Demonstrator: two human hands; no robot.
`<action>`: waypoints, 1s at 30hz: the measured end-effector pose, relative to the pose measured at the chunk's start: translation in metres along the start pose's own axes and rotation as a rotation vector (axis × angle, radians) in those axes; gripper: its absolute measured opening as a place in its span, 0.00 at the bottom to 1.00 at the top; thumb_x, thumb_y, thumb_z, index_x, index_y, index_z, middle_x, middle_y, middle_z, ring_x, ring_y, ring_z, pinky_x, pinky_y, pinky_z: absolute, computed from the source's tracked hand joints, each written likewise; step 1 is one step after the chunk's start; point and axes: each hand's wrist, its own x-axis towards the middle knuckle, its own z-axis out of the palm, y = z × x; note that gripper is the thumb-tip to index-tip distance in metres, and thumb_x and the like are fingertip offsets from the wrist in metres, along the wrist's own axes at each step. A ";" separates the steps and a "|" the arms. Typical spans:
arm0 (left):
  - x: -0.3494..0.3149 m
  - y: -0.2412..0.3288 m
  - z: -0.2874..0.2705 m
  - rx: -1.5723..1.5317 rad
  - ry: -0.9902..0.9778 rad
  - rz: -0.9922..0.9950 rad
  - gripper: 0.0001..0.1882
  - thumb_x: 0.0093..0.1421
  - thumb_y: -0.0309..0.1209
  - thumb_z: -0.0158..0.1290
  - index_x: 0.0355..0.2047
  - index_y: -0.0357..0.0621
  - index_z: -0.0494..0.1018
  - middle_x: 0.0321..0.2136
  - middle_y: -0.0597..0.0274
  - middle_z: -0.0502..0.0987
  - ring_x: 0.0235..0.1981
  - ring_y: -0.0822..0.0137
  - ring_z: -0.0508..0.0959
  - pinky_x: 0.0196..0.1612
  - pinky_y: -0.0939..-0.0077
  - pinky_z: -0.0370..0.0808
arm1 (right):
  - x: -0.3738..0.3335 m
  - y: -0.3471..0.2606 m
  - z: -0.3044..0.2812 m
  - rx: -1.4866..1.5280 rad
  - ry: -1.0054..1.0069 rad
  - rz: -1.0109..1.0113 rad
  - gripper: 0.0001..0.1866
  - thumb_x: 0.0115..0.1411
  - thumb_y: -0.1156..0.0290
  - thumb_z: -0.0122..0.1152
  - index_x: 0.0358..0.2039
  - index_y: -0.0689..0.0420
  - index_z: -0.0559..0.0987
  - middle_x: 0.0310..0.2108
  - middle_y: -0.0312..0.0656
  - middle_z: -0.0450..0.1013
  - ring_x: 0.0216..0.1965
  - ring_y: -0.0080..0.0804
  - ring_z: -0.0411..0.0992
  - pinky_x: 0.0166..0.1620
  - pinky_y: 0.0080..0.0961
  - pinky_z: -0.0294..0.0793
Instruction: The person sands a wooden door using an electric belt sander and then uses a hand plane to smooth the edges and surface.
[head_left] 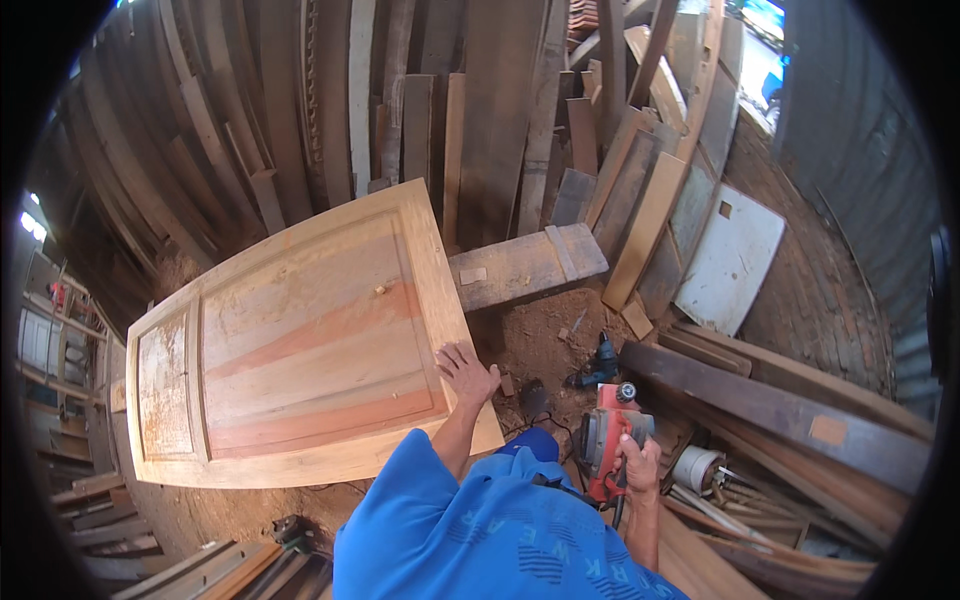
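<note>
The left hand point(466, 372) lies flat, palm down, on the right-hand rail of one wooden door point(300, 340), close to the door's near right corner; its fingers are spread wide and hold nothing, only pressing on the wood. The forearm reaches up from a blue sleeve at the lower edge. The door is a pale panelled piece lying flat, with one large panel streaked reddish and one smaller panel at its far left end.

The right hand point(640, 468) hangs lower and to the right, off the door, its fingers wrapped tight round the handle of one red electric planer point(605, 440), held near the hip over the floor. A dark cord runs from the planer down toward the body.

On the sawdust-covered floor point(540, 340) just past the door's right edge lies one dark power drill point(598, 365), well clear of both hands, with a small wood block beside the left hand. A thick short plank point(525, 265) juts out from under the door's far right corner. Right of the planer sits one white cylindrical object point(695, 468) among long dark beams point(780, 410). One white board point(730, 260) with a small square hole leans farther right. Many planks stand stacked against the far wall, too many to count.
</note>
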 end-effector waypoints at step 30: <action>-0.006 0.009 0.001 0.232 -0.107 -0.363 0.55 0.56 0.28 0.61 0.77 0.59 0.39 0.75 0.31 0.35 0.71 0.21 0.45 0.68 0.23 0.49 | 0.254 -0.184 0.044 -0.274 -0.388 0.016 0.12 0.66 0.59 0.63 0.36 0.54 0.76 0.22 0.32 0.71 0.17 0.20 0.70 0.20 0.21 0.71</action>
